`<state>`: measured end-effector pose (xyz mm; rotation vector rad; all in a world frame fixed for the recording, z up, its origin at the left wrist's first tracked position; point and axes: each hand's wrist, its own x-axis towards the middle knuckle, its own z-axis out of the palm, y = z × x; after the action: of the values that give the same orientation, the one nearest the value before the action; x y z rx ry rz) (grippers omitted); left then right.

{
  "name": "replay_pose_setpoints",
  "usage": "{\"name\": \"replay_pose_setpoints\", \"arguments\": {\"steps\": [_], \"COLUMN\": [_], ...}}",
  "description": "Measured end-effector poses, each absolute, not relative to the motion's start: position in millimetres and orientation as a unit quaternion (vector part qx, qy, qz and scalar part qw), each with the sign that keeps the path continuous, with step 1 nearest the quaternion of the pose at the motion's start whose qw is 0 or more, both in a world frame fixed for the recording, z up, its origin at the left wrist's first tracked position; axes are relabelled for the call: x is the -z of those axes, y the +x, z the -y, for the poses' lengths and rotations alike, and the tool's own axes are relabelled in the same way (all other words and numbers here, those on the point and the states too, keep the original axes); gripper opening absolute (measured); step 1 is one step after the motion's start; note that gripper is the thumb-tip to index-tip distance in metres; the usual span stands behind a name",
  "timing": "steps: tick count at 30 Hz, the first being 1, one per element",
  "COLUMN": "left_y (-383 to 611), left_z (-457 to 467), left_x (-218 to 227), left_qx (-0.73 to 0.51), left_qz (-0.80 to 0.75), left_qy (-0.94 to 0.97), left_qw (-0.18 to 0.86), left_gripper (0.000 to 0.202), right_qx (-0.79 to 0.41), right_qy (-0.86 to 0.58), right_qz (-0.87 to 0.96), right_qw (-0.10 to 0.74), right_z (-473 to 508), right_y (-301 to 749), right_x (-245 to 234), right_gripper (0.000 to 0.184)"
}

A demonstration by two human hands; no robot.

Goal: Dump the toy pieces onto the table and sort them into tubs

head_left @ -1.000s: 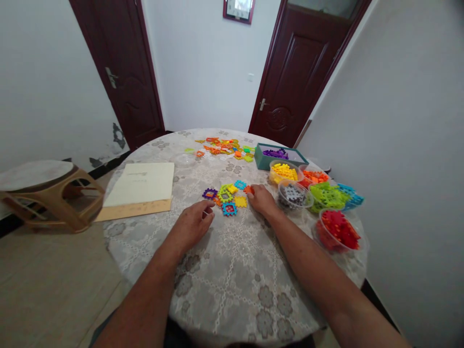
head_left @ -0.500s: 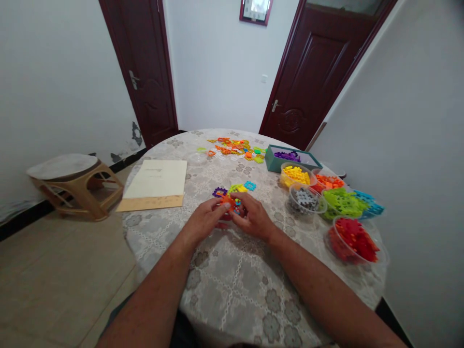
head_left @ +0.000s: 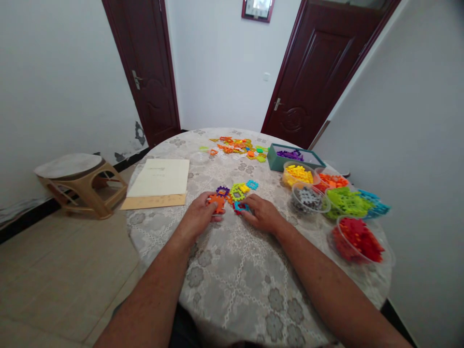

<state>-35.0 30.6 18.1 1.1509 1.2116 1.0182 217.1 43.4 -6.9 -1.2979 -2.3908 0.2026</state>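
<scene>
**Grip status: both hands engaged on interlocking tiles**

Pinching with thumb and fingers, the left hand (head_left: 200, 216) is grasping an orange tile (head_left: 217, 201) and holding it low over the table (head_left: 235, 280). The right hand (head_left: 264, 215) is curling its fingertips around a blue tile (head_left: 239, 207), which is lying just beside the orange one. Whether the blue tile is lifting off the cloth cannot be told. The two tiles are sitting close together but are not visibly locking.

Just beyond the hands, a small cluster (head_left: 237, 191) of purple, green, yellow and blue tiles is lying flat, with the pieces touching one another.

Progress, as a judgement: assembly is looking early. Only this handful of tiles is lying grouped, and the two held pieces are not yet joining it.

Supply is remaining plentiful:
- To the right, the yellow bowl (head_left: 298, 173), grey bowl (head_left: 308, 197), green bowl (head_left: 346, 201) and red bowl (head_left: 357, 239) are each holding many pieces.
- At the far edge, a loose pile (head_left: 239, 146) is lying scattered.
- Beside it, a teal box (head_left: 311, 157) is holding purple pieces.
</scene>
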Motion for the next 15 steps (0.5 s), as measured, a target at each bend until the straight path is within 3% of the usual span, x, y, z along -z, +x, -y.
{"name": "replay_pose_setpoints", "arguments": {"steps": [5,8,15], "left_y": [-36,-33,-25], "left_z": [-31,-26,-19], "left_x": [-3,-3,-9], "left_qx": [-0.359,-0.320,-0.272], "left_qz": [-0.534,-0.540,-0.532], "left_qy": [0.576,0.663,0.740], "left_qw": [0.505,0.408,0.309], "left_gripper": [0.048,0.052,0.038], "right_qx": [-0.131,-0.180,-0.185], "right_qy": [-0.555,-0.607,-0.676], "right_qz": [0.738,0.644,0.598], "right_qw": [0.361,0.429,0.388], "right_z": [-56,-66,-100], "right_y": [220,229,246], "right_x": [19,23,21], "right_gripper": [0.033,0.033,0.047]}}
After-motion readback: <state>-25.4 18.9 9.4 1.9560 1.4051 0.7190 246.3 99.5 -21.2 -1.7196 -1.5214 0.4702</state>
